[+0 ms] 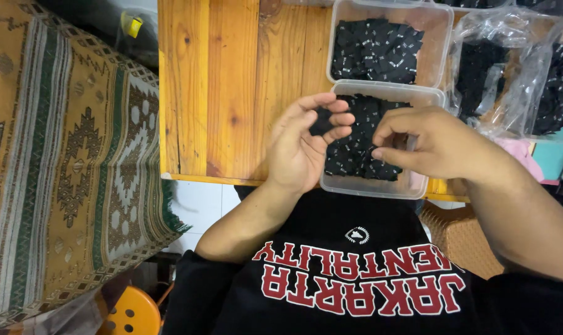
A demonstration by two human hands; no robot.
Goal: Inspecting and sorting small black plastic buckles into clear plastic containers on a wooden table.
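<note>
My left hand [303,146] is curled beside a clear plastic tub [411,184] full of small black fabric labels [356,158], its fingers bent around a small black label [321,121]. My right hand [433,142] hovers over the same tub with its fingers pinched together over the pile; whether it grips a label I cannot tell. A second clear tub [439,46] of the same black labels [375,51] stands just behind the first.
Both tubs rest on a wooden table [232,87]. Clear plastic bags [517,74] with more black pieces lie at the right. A patterned woven rug [64,161] hangs at the left, and an orange stool [129,313] stands below.
</note>
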